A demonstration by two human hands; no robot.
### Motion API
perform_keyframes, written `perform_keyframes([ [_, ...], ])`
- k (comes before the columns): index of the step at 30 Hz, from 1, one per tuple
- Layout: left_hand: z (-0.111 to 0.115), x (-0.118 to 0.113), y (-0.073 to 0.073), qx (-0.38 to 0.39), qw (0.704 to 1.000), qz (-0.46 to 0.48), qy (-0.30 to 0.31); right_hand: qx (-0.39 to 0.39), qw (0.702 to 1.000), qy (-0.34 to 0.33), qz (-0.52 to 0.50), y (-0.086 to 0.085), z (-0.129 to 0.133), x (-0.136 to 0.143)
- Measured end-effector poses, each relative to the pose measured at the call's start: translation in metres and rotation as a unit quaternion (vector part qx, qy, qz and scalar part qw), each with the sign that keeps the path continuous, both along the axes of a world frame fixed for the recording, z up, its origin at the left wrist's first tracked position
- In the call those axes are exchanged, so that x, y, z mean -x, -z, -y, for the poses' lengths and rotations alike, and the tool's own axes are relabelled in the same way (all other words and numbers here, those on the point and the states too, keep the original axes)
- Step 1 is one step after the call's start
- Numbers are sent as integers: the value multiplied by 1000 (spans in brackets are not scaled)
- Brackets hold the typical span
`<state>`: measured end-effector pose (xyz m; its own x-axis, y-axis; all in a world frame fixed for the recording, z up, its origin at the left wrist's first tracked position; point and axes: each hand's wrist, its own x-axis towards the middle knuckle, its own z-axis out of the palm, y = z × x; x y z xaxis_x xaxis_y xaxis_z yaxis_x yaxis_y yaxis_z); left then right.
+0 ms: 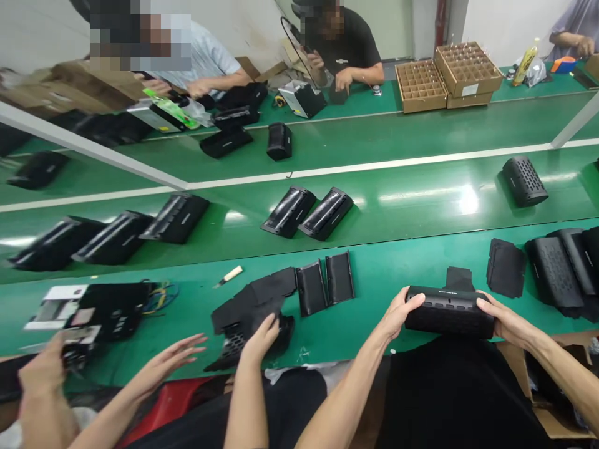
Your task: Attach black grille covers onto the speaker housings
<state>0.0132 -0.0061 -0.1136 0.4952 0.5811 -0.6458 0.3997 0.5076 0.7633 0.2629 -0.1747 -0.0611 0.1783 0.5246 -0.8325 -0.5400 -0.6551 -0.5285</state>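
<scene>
A black speaker-like housing with a row of buttons and small white lettering is held above the green bench near its front edge. My left hand grips its left end, thumb on the top near the buttons. At the right end, my right hand holds it with the thumb on the upper corner. Just behind the housing lies a black sheet. A stack of black sheets is to the right, beside several black housings.
To the left, a co-worker's hands are over black sheets and two black panels. A cutter lies behind them. Housings stand on the green conveyor. Partitioned cardboard boxes are across it.
</scene>
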Motion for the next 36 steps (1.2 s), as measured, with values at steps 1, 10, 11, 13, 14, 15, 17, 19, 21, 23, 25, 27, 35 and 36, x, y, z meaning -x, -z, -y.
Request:
perform_keyframes([
  [1, 3, -1, 1, 11, 1000, -8, -9, -16, 1000, 22, 4, 2, 1, 1],
  [10, 10, -12, -2, 62, 997, -42, -31, 52, 996, 64, 15, 20, -8, 4],
  [11, 10, -12, -2, 67, 997, -35, -34, 66, 996, 63, 9, 21, -10, 2],
  [13, 8, -14, -4, 80, 996, -21, -37, 100, 993, 59, -3, 25, -14, -2],
  [14, 7, -16, -4, 87, 995, -18, -36, 120, 991, 56, -8, 26, -16, -3],
  [15, 5, -17, -5, 95, 995, -21, -34, 139, 989, 52, -12, 27, -18, -4],
  [17, 2, -20, -6, 110, 993, -36, -26, 169, 984, 44, -16, 29, -22, -6],
  [19, -1, -19, -6, 123, 991, -39, -23, 176, 984, 35, -21, 29, -25, -9],
  [21, -2, -16, -6, 127, 992, -9, -28, 167, 985, 28, -26, 29, -28, -11],
  [23, -3, -14, -6, 117, 992, 39, -41, 154, 987, 23, -28, 31, -31, -14],
  [25, -3, -13, -5, 105, 991, 62, -53, 145, 989, 19, -25, 34, -34, -15],
  [27, -5, -15, -5, 90, 992, 56, -62, 137, 990, 16, -19, 37, -36, -16],
  [35, -28, -6, -9, 20, 996, 85, 4, -4, 999, -15, -27, 28, -33, -14],
  [36, -31, -4, -10, 14, 995, 93, 16, -21, 999, -26, -27, 28, -34, -15],
])
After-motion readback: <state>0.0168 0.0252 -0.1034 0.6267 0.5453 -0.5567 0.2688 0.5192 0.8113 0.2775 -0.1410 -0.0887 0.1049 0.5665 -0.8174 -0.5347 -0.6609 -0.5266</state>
